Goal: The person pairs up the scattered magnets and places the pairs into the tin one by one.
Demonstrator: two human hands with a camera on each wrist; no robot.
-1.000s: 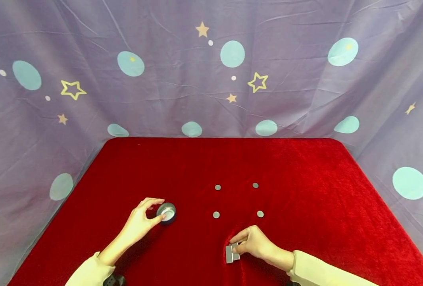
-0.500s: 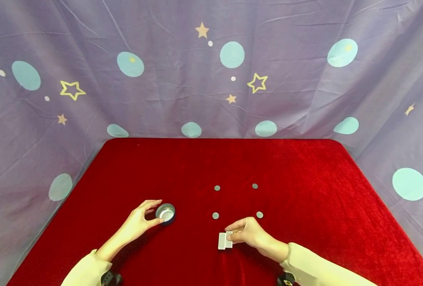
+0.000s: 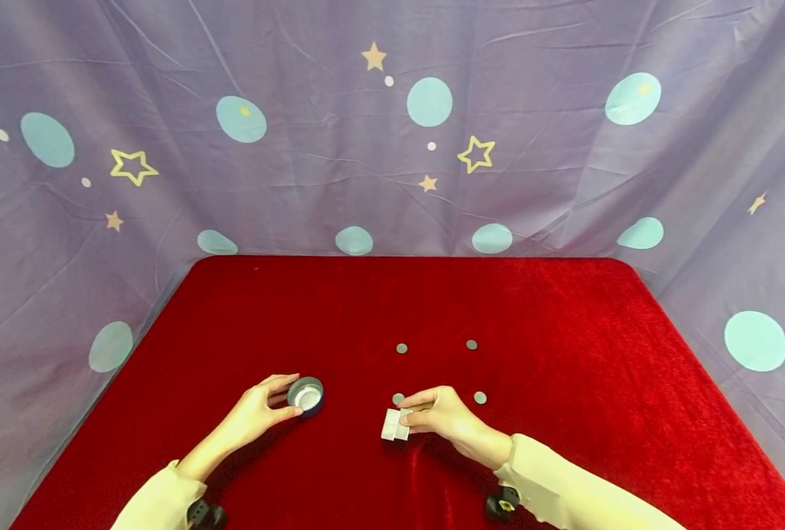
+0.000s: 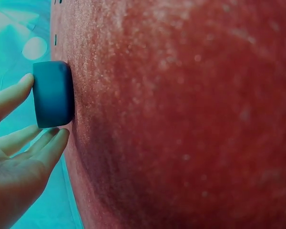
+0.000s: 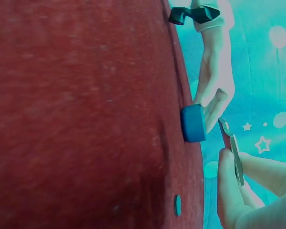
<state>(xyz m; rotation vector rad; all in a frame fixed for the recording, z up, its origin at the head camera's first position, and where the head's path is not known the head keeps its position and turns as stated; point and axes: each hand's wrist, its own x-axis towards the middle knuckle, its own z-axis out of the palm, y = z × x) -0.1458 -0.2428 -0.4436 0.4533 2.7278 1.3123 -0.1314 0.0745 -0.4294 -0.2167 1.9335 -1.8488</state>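
A small round bowl [image 3: 319, 406] with a dark blue outside and a silvery inside stands upright on the red cloth at centre-left. My left hand [image 3: 256, 414] holds it by the side, thumb at the near rim and fingers at the far side. The left wrist view shows the bowl [image 4: 54, 95] side-on between thumb and fingertips. My right hand [image 3: 448, 419] pinches a thin pale metal piece [image 3: 390, 425] made of two offset rectangles, raised above the cloth. Edge-on, the metal piece [image 5: 238, 160] looks thin and stepped; its exact kind is unclear.
Several small grey discs lie on the red cloth [image 3: 565, 368]; one disc [image 3: 398, 398] is partly behind my right fingertips, another disc [image 3: 480, 397] is to the right. A purple patterned curtain [image 3: 538, 147] hangs behind and beside the table.
My right hand has lifted the metal piece off the cloth and carried it left and farther from me, towards the bowl. The left hand and the bowl have hardly moved.
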